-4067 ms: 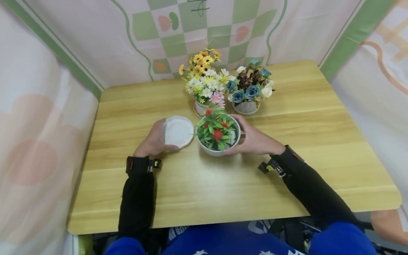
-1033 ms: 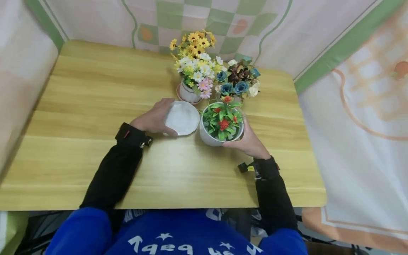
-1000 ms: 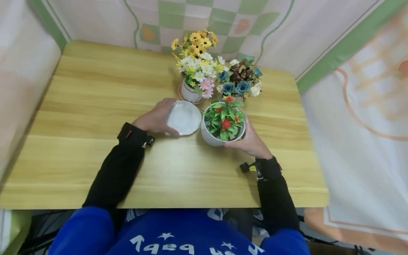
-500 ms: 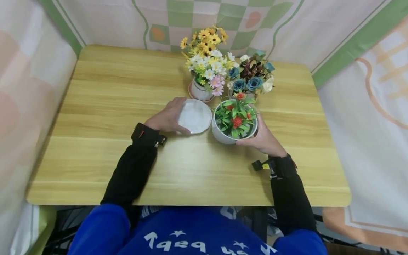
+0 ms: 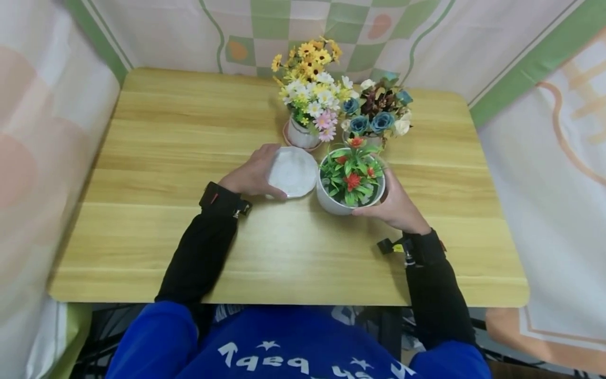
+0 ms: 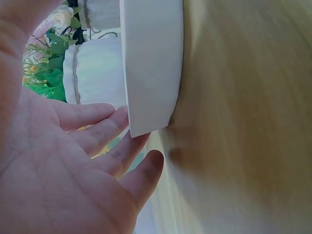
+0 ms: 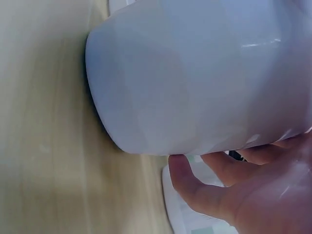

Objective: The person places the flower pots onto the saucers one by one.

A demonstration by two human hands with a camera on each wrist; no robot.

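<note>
A white saucer with a faceted rim sits low over the table, left of a white flower pot holding green leaves and red flowers. My left hand holds the saucer from its left side, thumb along the near edge. Fingertips meet its rim in the left wrist view. With my right hand I grip the flower pot from the right, thumb in front, the other fingers largely hidden behind it. The pot stands upright, its base close against the tabletop in the right wrist view.
Just behind stand two more potted plants: yellow, white and pink daisies in a pot on a pinkish saucer, and blue and cream roses. The wooden table meets patterned cloth at the back and sides.
Compared with the oldest frame, the saucer and flower pot have shifted right, the pot now in front of the roses. Over the last second only the head view moves; both holds stay the same.
</note>
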